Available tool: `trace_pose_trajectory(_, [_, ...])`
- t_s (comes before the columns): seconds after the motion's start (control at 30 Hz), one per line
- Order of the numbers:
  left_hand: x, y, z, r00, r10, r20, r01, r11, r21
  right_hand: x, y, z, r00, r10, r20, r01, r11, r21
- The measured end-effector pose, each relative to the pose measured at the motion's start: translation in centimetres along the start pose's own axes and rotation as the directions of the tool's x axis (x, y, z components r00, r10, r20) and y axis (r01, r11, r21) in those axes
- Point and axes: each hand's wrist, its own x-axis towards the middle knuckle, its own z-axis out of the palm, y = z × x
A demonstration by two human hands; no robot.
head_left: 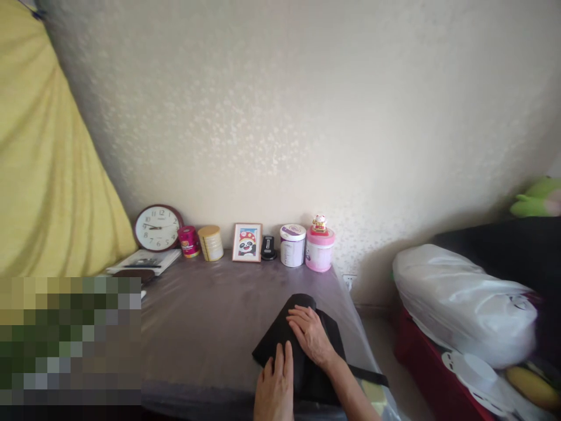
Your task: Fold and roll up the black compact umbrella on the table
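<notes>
A piece of black fabric (303, 369) lies folded near the front right of the covered table. From its right side a black strap (368, 375) runs out to the table's edge. My left hand (275, 383) rests at the fabric's lower left part with its fingers stretched forward. Higher up, my right hand (310, 334) lies flat on top of the fabric, fingers extended. Neither hand grips anything. What kind of article the fabric is, I cannot tell.
Along the wall stand a clock (158, 228), a pink can (188, 242), a yellow tin (211, 243), a framed panda picture (247, 242), a white tub (293, 245) and a pink tub (319, 251). A white plastic bag (464, 298) sits right of the table (210, 333). The lower left is pixelated.
</notes>
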Motion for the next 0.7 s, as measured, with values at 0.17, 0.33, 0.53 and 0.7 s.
trace_pose_trajectory(0.17, [-0.6, 0.7, -1.8, 0.997, -0.072, 0.039, 0.069, 0.995, 0.067, -0.3, 2.7, 0.3, 0.959, 0.204, -0.197, -0.223, 0.971, -0.081])
trace_pose_trajectory(0.33, [-0.6, 0.7, -2.8, 0.99, -0.082, 0.118, 0.083, 0.997, -0.001, -2.7, 5.7, -1.1, 0.908, 0.341, -0.243, -0.344, 0.938, 0.035])
trace_pose_trajectory(0.53, [-0.7, -0.9, -4.3, 1.0, -0.018, -0.017, 0.012, 0.956, -0.294, -5.5, 7.4, -3.5, 0.803, 0.577, -0.151, -0.495, 0.785, 0.373])
trace_pose_trajectory(0.7, [-2.1, -2.1, -8.8, 0.978, 0.023, 0.208, 0.152, 0.605, -0.782, -4.9, 7.1, -4.9, 0.73, 0.683, 0.025, -0.494, 0.502, 0.71])
